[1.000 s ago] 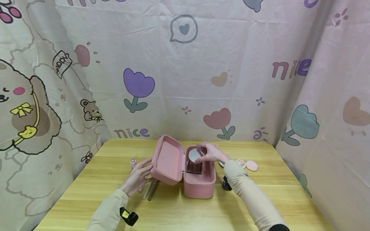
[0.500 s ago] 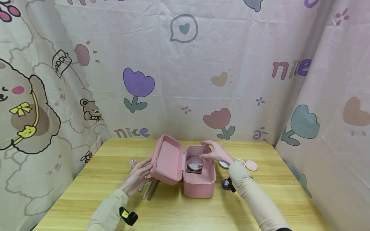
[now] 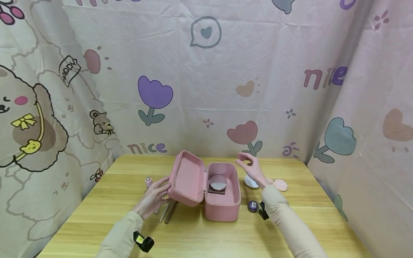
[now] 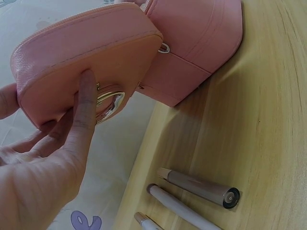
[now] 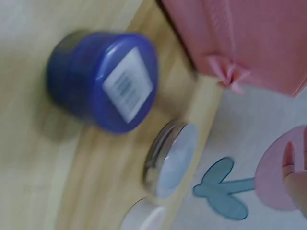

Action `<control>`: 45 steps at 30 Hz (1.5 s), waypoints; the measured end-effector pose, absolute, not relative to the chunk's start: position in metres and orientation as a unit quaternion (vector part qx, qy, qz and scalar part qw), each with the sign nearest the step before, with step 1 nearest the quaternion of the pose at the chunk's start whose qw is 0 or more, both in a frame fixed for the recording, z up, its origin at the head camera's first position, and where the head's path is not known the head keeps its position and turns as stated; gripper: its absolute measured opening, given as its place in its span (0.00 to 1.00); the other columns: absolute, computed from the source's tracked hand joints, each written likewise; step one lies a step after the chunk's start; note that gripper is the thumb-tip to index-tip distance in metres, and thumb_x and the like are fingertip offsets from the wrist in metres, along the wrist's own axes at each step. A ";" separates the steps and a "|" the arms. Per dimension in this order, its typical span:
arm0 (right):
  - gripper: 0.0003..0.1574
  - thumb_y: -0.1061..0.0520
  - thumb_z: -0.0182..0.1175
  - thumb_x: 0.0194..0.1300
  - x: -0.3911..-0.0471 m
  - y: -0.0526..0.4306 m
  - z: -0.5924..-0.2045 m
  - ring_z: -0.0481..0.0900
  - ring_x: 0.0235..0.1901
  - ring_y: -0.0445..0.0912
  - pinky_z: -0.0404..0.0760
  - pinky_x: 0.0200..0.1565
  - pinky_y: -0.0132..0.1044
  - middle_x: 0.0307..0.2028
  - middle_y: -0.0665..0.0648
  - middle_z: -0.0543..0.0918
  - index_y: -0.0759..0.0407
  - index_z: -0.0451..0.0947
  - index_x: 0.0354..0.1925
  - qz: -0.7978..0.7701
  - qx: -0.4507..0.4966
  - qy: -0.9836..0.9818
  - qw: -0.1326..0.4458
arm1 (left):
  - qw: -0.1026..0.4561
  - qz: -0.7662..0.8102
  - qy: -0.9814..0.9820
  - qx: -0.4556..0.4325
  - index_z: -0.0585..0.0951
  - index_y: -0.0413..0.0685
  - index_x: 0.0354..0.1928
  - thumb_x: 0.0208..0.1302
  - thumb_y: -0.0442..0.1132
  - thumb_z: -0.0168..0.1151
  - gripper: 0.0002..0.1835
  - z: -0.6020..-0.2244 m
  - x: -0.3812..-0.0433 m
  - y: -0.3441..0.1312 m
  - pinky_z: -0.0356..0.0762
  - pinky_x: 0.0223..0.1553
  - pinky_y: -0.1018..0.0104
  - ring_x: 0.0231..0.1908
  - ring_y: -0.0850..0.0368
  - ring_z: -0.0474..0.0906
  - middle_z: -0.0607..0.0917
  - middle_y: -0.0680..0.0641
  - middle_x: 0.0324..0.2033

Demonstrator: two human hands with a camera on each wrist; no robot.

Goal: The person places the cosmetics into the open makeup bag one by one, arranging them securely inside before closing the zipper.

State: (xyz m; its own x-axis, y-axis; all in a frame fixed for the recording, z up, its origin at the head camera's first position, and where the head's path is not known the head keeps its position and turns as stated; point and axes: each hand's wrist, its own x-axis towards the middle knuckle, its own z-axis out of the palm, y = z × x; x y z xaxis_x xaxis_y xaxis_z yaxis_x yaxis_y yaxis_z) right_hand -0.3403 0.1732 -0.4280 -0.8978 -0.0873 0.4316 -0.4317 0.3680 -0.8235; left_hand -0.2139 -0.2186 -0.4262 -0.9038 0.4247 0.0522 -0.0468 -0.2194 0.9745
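A pink cosmetic case (image 3: pixel 222 213) stands with its lid (image 3: pixel 188 176) swung out to the left. My left hand (image 3: pixel 154 197) holds the lid by its outer edge; in the left wrist view, the fingers (image 4: pixel 85 103) lie against its outside. Inside the case, a round shiny compact (image 3: pixel 218 182) rests on a dark eyeshadow palette (image 3: pixel 217 192), which it mostly covers. My right hand (image 3: pixel 253 168) is in the air right of the case, fingers loosely bent, holding nothing. Below it sits another round compact (image 3: pixel 251 182), also seen in the right wrist view (image 5: pixel 175 160).
A purple jar (image 3: pixel 253 206) with a barcode label stands right of the case. Beyond the right wrist lies a round pink puff (image 3: pixel 281 185) beside a partly hidden round item (image 3: pixel 269 181). Several slim tubes (image 4: pixel 201 186) and a small pink bottle (image 3: pixel 148 182) lie or stand left, near the lid.
My right hand has let go of the round compact, which lies on the palette in the case, and has moved up and right out of the case. The left hand stays on the lid.
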 end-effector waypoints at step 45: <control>0.49 0.39 0.75 0.52 -0.327 0.231 -0.474 0.76 0.58 0.65 0.59 0.62 0.64 0.59 0.72 0.80 0.68 0.74 0.62 0.276 0.028 -0.960 0.045 | 0.158 0.770 0.600 0.152 0.41 0.29 0.77 0.81 0.41 0.42 0.36 -0.428 -0.216 -0.217 0.81 0.56 0.65 0.54 0.66 0.80 0.80 0.62 0.55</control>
State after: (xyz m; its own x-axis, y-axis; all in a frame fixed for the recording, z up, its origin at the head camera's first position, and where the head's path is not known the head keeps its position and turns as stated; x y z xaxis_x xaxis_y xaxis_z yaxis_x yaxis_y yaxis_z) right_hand -0.3267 0.2314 -0.4744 -0.9945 -0.0286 0.1011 -0.0780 0.8463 -0.5269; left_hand -0.2163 -0.2171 -0.4282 -0.9041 0.4251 0.0437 -0.0617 -0.2309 0.9710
